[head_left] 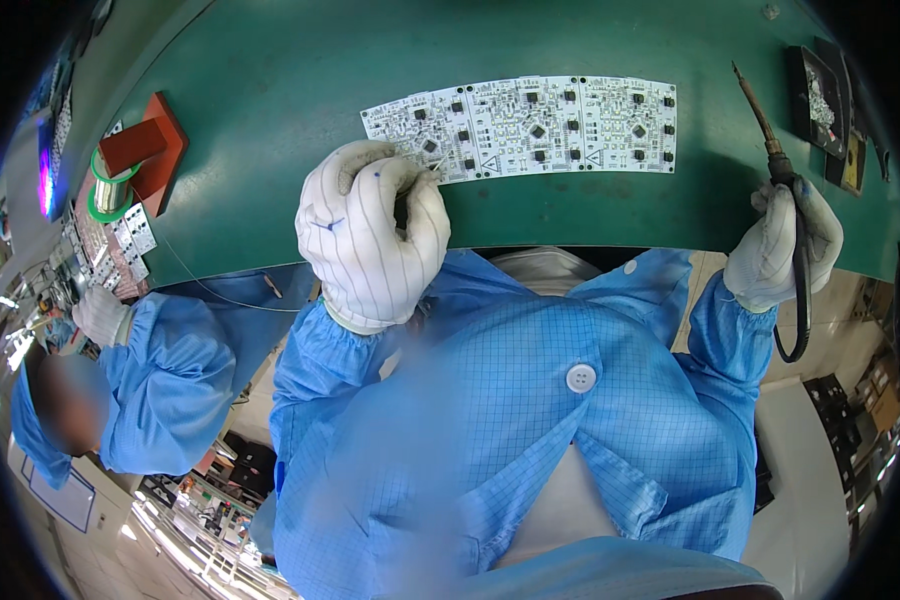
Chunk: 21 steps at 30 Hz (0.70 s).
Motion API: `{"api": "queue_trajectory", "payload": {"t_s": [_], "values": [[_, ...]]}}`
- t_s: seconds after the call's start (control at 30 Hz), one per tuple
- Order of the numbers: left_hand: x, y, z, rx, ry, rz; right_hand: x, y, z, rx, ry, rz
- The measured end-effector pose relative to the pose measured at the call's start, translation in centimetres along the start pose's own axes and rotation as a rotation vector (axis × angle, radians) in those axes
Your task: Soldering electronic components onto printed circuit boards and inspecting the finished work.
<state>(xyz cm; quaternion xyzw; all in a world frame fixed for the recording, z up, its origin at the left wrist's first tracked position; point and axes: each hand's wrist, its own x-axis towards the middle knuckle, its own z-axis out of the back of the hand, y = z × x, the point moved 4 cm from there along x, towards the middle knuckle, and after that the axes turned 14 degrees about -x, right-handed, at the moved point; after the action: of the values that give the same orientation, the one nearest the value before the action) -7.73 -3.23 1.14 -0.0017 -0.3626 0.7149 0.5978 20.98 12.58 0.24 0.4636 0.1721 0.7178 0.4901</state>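
A white circuit board panel, made of several joined sections with black chips, lies on the green bench top. My left hand, in a white striped glove, is at the panel's left end. Its fingers are curled together at the board's near edge; what they hold, if anything, is hidden behind them. In my right hand, also gloved, is a soldering iron. The iron's tip points up and away, to the right of the panel and apart from it. Its black cable loops down below the hand.
Black trays with small parts stand at the far right. On the left are a red-brown stand and a green-rimmed solder wire spool, its wire trailing toward me. A co-worker's gloved hand is beside more boards.
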Motion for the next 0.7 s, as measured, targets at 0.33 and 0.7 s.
{"api": "queue_trajectory", "payload": {"t_s": [0.33, 0.7], "values": [[0.9, -2.8, -3.4, -0.223, 0.081, -0.173, 0.0, -0.2, 0.7, 0.011, -0.048, 0.018], [0.9, -3.2, -2.8, -0.205, 0.132, -0.177, 0.3, -0.5, 1.4, 0.006, -0.048, 0.035]]}}
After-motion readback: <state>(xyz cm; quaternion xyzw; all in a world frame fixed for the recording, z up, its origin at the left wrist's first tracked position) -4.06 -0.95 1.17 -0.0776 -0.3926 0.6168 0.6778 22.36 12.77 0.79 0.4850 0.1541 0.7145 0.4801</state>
